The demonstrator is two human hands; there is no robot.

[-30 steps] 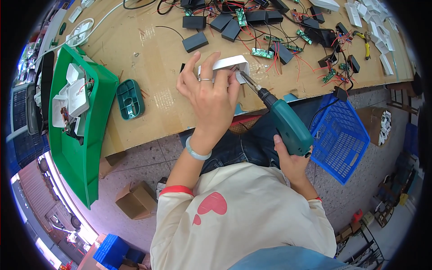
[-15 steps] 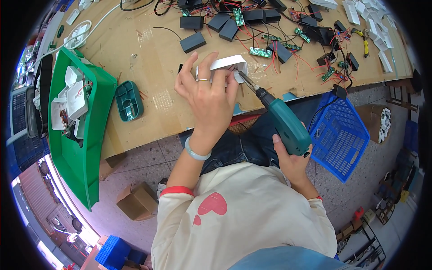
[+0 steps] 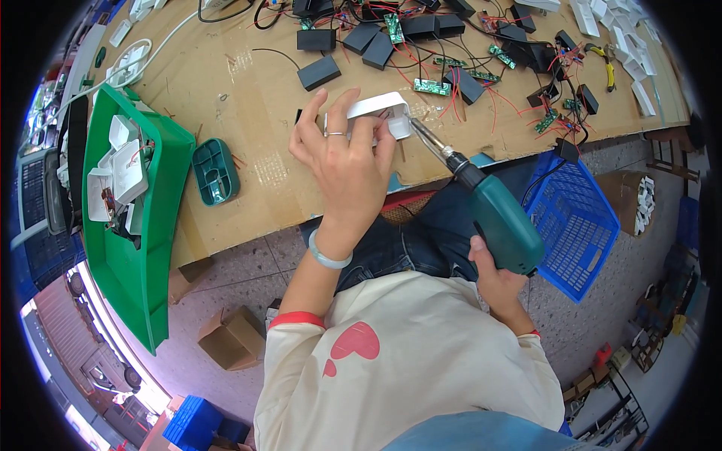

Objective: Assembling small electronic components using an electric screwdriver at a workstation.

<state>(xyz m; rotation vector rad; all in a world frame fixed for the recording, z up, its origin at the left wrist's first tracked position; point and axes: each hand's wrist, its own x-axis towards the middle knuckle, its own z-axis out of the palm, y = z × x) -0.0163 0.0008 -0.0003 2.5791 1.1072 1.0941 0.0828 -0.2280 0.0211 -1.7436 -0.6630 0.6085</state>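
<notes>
Both hands [image 3: 347,154] [image 3: 498,282] closed, gripping.

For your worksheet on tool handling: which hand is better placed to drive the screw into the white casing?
Probably the right hand: it grips the green electric screwdriver, whose bit meets the white casing that the left hand steadies.

head view, looking down, workbench [image 3: 226,98] near

Brown cardboard boxes [image 3: 233,338] on the floor under the bench's [image 3: 226,90] near edge — flaps open. Another brown carton [image 3: 628,199] at right, beyond the blue basket [image 3: 571,225].
</notes>
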